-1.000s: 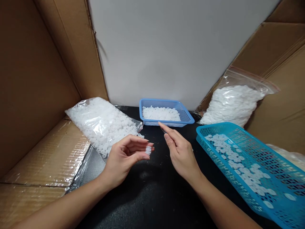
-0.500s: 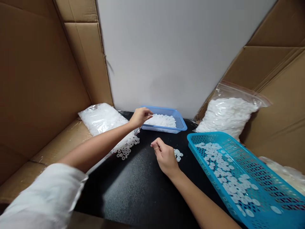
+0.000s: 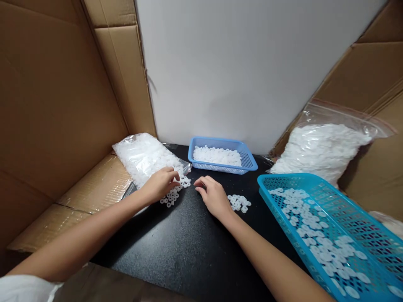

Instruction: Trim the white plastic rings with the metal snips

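Note:
My left hand (image 3: pixel 162 183) is over a pile of small white plastic rings (image 3: pixel 171 197) spilling from the mouth of a clear plastic bag (image 3: pixel 141 155). Its fingers are bent and apart, and nothing shows between them. To the right, my right hand (image 3: pixel 214 196) hovers low above the black table (image 3: pixel 163 247). Its fingers curl, with a gap between thumb and forefinger, and I see nothing held there. Beside its wrist lies a small heap of white round pieces (image 3: pixel 239 203). Behind both hands stands a blue basket (image 3: pixel 248 161) holding many white rings.
A larger teal basket (image 3: pixel 267 199) with scattered white discs stands at the right. Behind it leans a clear zip bag (image 3: pixel 321 151) full of white pieces. Cardboard walls (image 3: pixel 63 84) rise on both sides, with a pale panel (image 3: pixel 245 75) at the back.
My left hand has moved from the blue basket down and left to the ring pile by the bag. My right hand's thumb and forefinger, closed together before, are now apart. The view has shifted slightly.

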Motion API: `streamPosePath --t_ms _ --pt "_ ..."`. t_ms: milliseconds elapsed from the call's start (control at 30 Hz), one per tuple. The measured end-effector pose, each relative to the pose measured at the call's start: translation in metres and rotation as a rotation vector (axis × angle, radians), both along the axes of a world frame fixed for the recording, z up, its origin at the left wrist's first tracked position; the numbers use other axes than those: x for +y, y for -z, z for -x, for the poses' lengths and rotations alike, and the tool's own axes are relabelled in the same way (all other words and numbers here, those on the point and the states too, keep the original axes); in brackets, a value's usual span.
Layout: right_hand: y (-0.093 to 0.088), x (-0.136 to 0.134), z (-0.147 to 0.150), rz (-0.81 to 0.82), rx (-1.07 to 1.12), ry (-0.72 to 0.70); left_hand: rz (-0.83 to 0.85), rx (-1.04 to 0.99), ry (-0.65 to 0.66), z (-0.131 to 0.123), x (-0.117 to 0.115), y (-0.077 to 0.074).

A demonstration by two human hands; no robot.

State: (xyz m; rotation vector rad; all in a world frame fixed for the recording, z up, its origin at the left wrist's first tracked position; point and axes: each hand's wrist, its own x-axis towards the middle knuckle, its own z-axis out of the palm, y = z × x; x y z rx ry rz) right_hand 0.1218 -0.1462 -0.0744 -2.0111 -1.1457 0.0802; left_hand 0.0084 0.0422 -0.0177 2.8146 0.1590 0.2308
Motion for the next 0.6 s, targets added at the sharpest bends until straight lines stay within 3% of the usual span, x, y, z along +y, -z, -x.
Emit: streamPosePath --t_ms 167,300,467,600 --pt "0.003 0.032 0.000 0.149 -0.053 -0.038 -0.009 0.024 0.005 0.013 -0.006 0.013" --pt "0.007 0.031 -0.005 0.198 -0.089 -0.047 0.066 0.018 0.035 0.016 -0.006 0.018" --pt "0.009 0.017 -0.019 0.183 -0.090 -0.119 0.285 -0.029 0.057 0.021 -0.005 0.025" --pt "0.010 0.013 -0.027 0.165 -0.068 -0.127 0.567 -0.101 0.005 0.019 0.002 0.025"
